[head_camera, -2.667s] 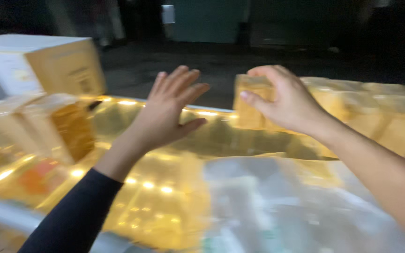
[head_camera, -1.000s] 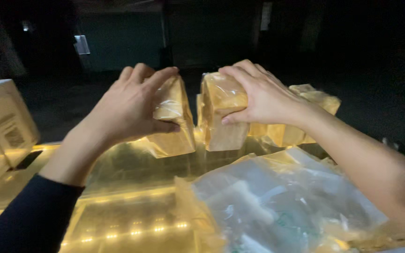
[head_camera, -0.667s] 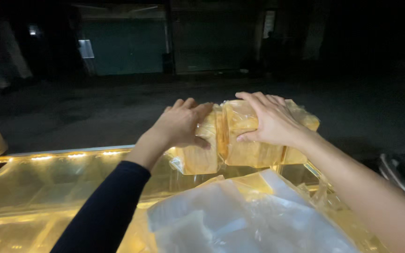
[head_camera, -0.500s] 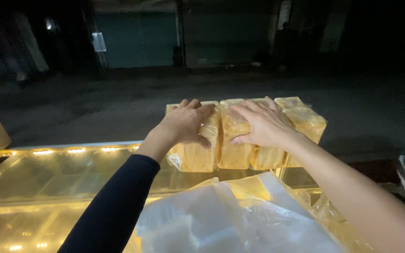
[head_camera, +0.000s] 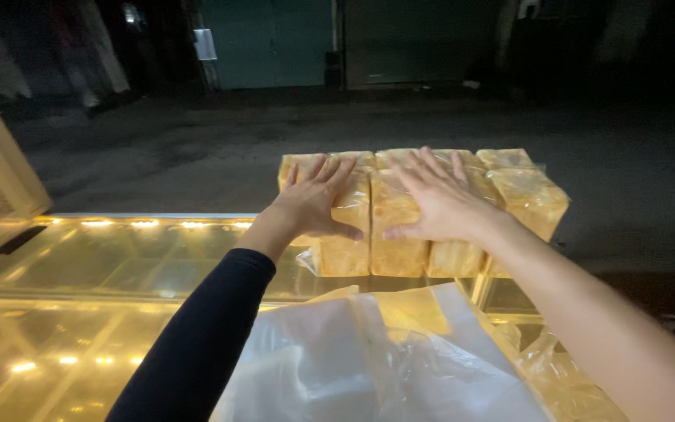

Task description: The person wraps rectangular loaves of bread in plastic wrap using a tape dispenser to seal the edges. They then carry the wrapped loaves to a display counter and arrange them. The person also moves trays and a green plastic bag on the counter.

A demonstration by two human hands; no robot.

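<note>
Golden wrapped bread loaves [head_camera: 400,234] in a row on the lit glass counter's [head_camera: 142,258] far edge | left hand [head_camera: 312,205] flat on them, fingers spread | right hand [head_camera: 441,205] likewise | clear plastic bags [head_camera: 384,359] nearer.

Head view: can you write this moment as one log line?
left hand: flat on wrapped loaves | right hand: flat on loaves | loaves: row on lit glass counter | plastic bag: nearest

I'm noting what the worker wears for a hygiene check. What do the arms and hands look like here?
The left hand is bare, with no glove or ring visible, and its arm wears a long, close-fitting dark sleeve ending before the wrist. The right hand and forearm are uncovered: no sleeve, glove, watch or bracelet shows.
</note>
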